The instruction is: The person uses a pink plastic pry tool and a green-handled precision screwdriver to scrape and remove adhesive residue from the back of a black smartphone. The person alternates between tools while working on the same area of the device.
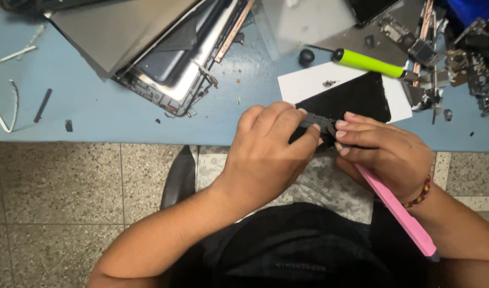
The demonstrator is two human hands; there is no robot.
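Black, the small flat part [317, 123] sat pinched between the left hand [265, 154] and right hand [383, 152] at the blue table's [122, 114] edge, the right also gripping a pink pry tool [401, 213], beyond them a green-handled screwdriver [368, 62].

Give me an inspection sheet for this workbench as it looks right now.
Surface: blue table, scattered with small debris.
Job's things: small black part pinched between both hands; pink pry tool in the right hand.
Clutter: opened laptop shell, green-handled screwdriver, white card, black panel, metal brackets.
Grippers: left hand and right hand both gripping.
Cables: thin white strip at left.
Surroundings: speckled tile floor.
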